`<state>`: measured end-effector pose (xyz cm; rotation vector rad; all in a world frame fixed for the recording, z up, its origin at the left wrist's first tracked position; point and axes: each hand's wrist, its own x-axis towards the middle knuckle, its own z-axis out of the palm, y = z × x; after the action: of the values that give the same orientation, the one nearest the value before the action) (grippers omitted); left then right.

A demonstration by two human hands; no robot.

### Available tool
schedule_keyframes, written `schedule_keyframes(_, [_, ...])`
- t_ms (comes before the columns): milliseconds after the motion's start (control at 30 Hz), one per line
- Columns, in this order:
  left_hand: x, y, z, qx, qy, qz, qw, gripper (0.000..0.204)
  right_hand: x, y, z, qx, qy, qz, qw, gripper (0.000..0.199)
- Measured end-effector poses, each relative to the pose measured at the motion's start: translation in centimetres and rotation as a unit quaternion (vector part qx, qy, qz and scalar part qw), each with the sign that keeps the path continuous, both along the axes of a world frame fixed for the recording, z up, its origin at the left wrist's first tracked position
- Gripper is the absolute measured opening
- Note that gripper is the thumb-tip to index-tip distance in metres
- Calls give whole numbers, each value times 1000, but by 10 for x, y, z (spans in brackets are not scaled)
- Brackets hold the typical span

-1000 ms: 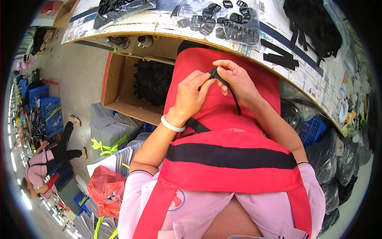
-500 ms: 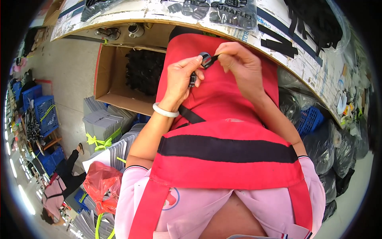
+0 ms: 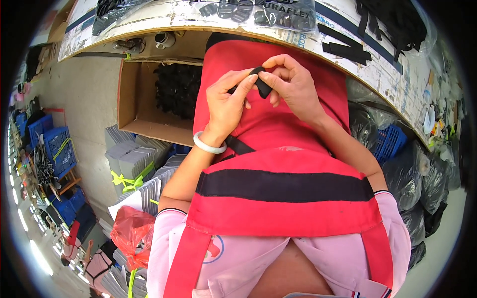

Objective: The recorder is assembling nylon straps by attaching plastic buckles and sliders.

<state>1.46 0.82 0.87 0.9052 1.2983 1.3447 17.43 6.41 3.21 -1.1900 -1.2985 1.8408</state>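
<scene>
Over my lap, covered by a red apron, a short black webbing strap is pinched between my two hands. The thumb and fingers of my left hand, with a white bangle on its wrist, close on the strap's left side. My right hand grips its upper right edge, thumb against index finger. Folded over, the strap's end hangs between the fingertips. A bit of black shows inside my left fingers; the black plastic buckle is hidden there or under the strap, I cannot tell which.
Ahead, a worktable carries plastic bags of buckles and black strap pieces. Under it at left, a cardboard box holds black pieces. Grey stacks and a red bag stand left; black bags lie right.
My right hand has moved slightly left, close against my left hand. The strap now lies folded between both hands' fingertips, and the buckle seen before is covered.
</scene>
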Motion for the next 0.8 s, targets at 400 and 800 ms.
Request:
schedule_keyframes(400, [-9,-11,5,100,48,-72,991,16,24,19,-2,-155,60,151,974,20])
schedule_keyframes(800, [-12,-23,16,96,50,-111,988,15,17,11,-6,45,0,61,997,16])
